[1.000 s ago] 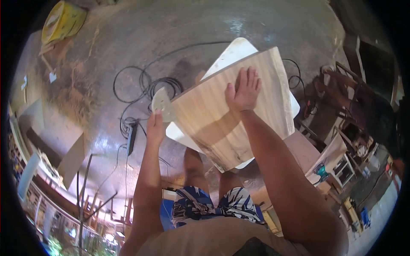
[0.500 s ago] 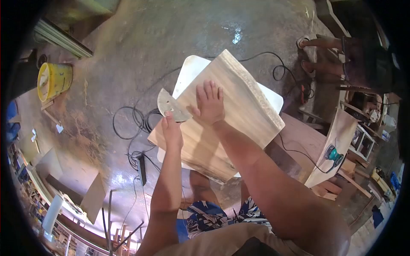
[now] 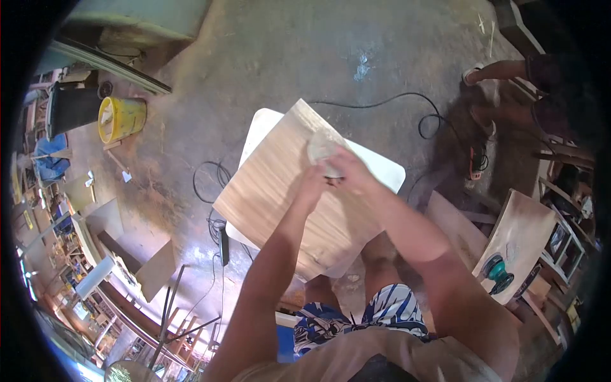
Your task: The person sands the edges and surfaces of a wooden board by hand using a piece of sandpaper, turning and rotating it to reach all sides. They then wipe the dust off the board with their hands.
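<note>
A pale sanding disc (image 3: 320,146), with holes seen in it earlier, is pinched between my two hands above the board. My left hand (image 3: 312,181) grips its near edge with closed fingers. From the other side my right hand (image 3: 351,170) closes on it, slightly blurred, fingers curled. Below them lies a wide light-brown wooden board (image 3: 267,191) with visible grain. It rests at an angle across a white round-cornered tabletop (image 3: 386,167), whose corners stick out past the wood.
A green sander (image 3: 497,274) sits on another wooden panel (image 3: 525,239) at right. A person's legs (image 3: 503,73) are at upper right. Black cable (image 3: 375,104) runs across the floor behind the tabletop, with more coils at left. A yellow bucket (image 3: 124,121) stands at far left.
My left hand has brought the sanding disc right, over the board. My right hand has left its flat position on the wood and taken hold of the disc. The camera view has shifted.
</note>
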A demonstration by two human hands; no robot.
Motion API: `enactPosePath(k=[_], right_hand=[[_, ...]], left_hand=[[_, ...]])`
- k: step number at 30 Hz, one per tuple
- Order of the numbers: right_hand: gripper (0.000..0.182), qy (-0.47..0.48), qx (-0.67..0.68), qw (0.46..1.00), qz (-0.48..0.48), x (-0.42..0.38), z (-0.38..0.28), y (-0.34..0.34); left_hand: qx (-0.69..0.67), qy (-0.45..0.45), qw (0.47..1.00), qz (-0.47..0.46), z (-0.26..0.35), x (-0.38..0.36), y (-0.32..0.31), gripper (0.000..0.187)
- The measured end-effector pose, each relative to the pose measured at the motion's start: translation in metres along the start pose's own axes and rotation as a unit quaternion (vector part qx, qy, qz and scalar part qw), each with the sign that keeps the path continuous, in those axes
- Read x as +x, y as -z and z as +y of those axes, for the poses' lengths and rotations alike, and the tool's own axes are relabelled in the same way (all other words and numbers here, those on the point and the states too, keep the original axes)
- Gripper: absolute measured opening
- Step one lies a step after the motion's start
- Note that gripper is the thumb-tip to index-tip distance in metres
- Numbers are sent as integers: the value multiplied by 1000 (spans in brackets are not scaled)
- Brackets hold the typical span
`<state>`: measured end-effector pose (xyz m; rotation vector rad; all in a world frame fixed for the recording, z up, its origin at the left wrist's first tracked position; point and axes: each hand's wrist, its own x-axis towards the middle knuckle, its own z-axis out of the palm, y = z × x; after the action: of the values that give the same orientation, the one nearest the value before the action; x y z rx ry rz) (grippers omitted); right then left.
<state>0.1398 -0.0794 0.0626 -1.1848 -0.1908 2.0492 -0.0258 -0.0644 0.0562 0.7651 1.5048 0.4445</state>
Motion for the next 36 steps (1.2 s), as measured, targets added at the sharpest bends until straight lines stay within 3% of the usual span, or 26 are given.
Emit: enactPosePath(k=[1,2,3,4,6,8,9,11,15,17,19,20,22,23,25,29,31,36], right_hand=[[53,51,31,998,13,-10,-8,23],[55,101,63,992,29,-17,-14,42],[56,91,66,993,40,-29,-28,57],[59,82,68,993,50,-41,-46,65],[61,81,10,994,69,-52,-62,79],[63,79,-51,992,89,-49,-66,88],[64,76,-92,988,93,-46,-64,91],[64,74,-133,984,97,-39,-62,98],[62,51,-154,984,75,-8,-75,81],[62,37,-154,985,70,23,-82,70],[61,164,-348,921,55,72,-78,66],[61,163,-351,921,49,84,-86,53],[59,124,-476,870,32,107,-111,27],[59,126,-481,867,27,122,-114,24],[56,148,-572,806,-26,150,-114,16],[52,82,-620,774,-100,168,-134,0],[48,96,-740,650,-147,175,-147,-13],[54,37,-806,570,-153,149,-171,-42]], left_hand=[[121,3,981,-151,18,9,-9,43],[238,9,925,-297,32,21,-16,36],[333,-113,916,-191,43,34,-20,37],[416,-232,876,-79,54,51,-20,39],[425,-406,793,156,82,92,-14,44],[475,-464,730,162,91,136,-1,42],[475,-462,731,161,97,140,4,42],[453,-264,851,-28,113,143,7,45],[384,-290,876,-23,104,140,15,49],[355,-281,890,53,90,136,14,47],[373,-307,872,76,69,137,31,49],[392,-334,852,95,54,136,43,51],[537,-305,753,227,8,121,62,58],[534,-304,754,234,-5,109,66,58],[516,-250,752,327,-21,88,69,62],[505,-223,766,329,-14,79,64,60],[503,-234,766,325,-13,81,67,61],[508,-240,763,320,-9,83,70,60]])
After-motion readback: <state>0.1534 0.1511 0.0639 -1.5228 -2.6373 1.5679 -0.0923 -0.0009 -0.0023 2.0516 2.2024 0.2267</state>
